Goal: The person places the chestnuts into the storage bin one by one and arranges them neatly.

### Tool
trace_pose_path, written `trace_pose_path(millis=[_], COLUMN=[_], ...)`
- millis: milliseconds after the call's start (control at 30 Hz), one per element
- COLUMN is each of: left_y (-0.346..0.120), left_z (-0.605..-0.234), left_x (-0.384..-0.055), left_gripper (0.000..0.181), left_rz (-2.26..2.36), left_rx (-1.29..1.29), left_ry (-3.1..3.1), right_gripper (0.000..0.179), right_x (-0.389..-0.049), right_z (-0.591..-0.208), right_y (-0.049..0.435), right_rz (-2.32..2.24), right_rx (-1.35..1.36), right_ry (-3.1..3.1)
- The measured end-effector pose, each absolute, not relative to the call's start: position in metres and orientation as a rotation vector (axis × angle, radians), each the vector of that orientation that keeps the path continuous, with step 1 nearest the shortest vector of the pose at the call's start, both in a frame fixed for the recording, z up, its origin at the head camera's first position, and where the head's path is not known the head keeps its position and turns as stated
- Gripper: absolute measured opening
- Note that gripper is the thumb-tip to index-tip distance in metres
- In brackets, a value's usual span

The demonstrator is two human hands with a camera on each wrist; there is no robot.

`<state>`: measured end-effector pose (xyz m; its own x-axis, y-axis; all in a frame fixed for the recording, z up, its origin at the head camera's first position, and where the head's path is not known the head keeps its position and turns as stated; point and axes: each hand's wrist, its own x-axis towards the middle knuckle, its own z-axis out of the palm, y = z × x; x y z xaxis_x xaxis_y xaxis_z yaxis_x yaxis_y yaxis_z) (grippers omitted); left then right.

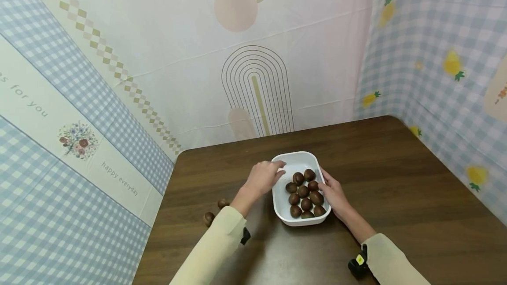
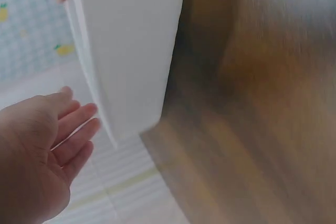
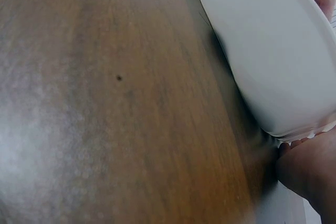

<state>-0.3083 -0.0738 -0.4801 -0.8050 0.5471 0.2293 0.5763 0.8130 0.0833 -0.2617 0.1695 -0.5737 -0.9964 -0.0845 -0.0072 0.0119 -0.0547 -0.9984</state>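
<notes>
A white rectangular container (image 1: 280, 203) with rounded corners holds several round brown nuts (image 1: 303, 191) that look like chestnuts, gathered toward its near right part. My right hand (image 1: 334, 195) grips the container's right side, the thumb by the rim; the other fingers are mostly hidden behind the wall. Over the left rim hovers my left hand (image 1: 263, 178), its fingers loosely spread and holding nothing. In the left wrist view the left hand (image 2: 39, 150) has extended fingers close beside the container's white wall (image 2: 128, 45). Whether the container's base touches the table cannot be told.
On the brown wooden table (image 1: 222, 170), two more brown nuts (image 1: 208, 219) lie left of the container, beside the left forearm. Patterned cloth hangs (image 1: 190, 78) stand along the table's back, left and right edges. Each wrist wears a small black camera (image 1: 358, 267).
</notes>
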Motion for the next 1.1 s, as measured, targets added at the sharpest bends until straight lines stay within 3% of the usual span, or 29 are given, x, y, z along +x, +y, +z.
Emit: trace_pose_path(millis=[267,533,900,1100], left_y=[-0.135,-0.194,-0.238,-0.25], left_z=[-0.461,-0.465,-0.487,-0.498], left_x=[-0.313,-0.301,-0.278,-0.267], left_gripper=[0.036,0.048,0.052,0.043], left_rz=[-0.41,-0.464,-0.438,-0.432], left_rx=[-0.698,-0.446,-0.258,-0.284], left_ry=[-2.723,-2.758,-2.869,-2.917], right_gripper=[0.067,0.063,0.064,0.062], right_x=[-0.263,-0.263,-0.263,-0.263], right_z=[-0.574,-0.575,-0.574,-0.573], right_y=[0.17,0.171,0.17,0.17], right_rz=[-2.245,-2.25,-2.25,-2.254], right_rx=[-0.064,-0.135,-0.133,-0.131], right_ry=[2.087,2.089,2.084,2.059])
